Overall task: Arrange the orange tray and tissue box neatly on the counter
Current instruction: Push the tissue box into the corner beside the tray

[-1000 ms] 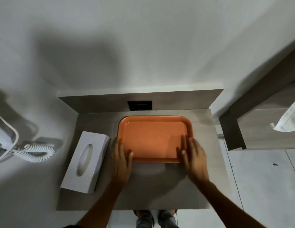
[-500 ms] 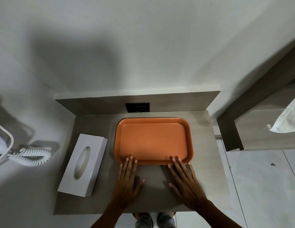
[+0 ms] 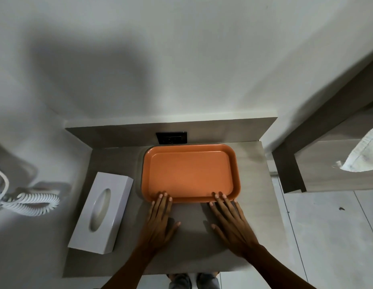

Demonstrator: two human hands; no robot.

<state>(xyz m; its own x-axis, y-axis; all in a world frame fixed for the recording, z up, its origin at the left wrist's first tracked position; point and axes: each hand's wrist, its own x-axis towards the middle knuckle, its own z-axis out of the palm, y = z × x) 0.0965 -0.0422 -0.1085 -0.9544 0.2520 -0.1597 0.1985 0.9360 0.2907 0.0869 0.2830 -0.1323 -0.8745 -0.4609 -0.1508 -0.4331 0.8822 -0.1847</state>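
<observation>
Beside tray (image 3: 189,174): tissue box (image 3: 102,211), coiled cord (image 3: 31,202).

Both forearms are bare from the lower frame edge up to the wrists, with no sleeve in view. The left hand (image 3: 158,224) and right hand (image 3: 233,224) wear no gloves, rings, watch or bands. The fingers (image 3: 220,202) are long and slim, with short, pale nails. Between the arms, at the bottom edge, grey trouser legs (image 3: 194,281) show; the feet are too dim to make out.
</observation>
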